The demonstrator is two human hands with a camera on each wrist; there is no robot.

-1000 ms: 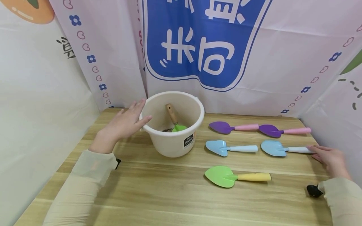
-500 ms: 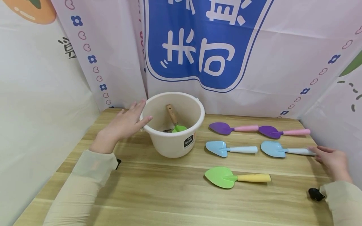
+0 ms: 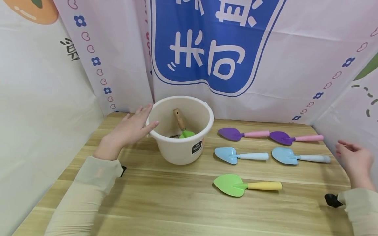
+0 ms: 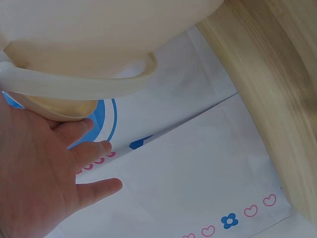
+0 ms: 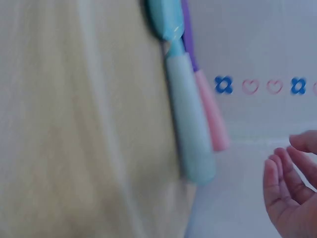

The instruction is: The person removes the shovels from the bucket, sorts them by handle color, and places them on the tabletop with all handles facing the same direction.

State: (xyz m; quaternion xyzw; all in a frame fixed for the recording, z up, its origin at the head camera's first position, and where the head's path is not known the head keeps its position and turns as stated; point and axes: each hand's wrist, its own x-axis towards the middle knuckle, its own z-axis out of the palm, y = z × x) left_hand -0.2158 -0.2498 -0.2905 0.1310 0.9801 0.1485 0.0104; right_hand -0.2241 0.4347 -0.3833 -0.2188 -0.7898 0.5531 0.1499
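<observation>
My left hand (image 3: 130,129) rests with straight fingers on the left rim of a cream bucket (image 3: 172,152). In the left wrist view the bucket's pale handle (image 4: 74,85) hangs beside that hand. Inside the bucket lies a trowel with a wooden handle (image 3: 179,120) and a green blade; a dark thing beside it is partly hidden. My right hand (image 3: 355,159), loosely curled around nothing, hovers past the table's right edge. Nearest to it is the right-hand light blue trowel (image 3: 314,158), lying apart from the fingers; the right wrist view shows its handle (image 5: 190,119) too.
Other trowels lie on the wooden table (image 3: 177,203), handles to the right: a left purple one (image 3: 231,134), a right purple one (image 3: 282,138), another light blue one (image 3: 226,154) and a green one (image 3: 231,185). A printed cloth (image 3: 265,82) hangs behind.
My right hand has let go of the light blue trowel's handle and moved off to the right. That trowel stays on the table. The left hand has stayed on the bucket rim.
</observation>
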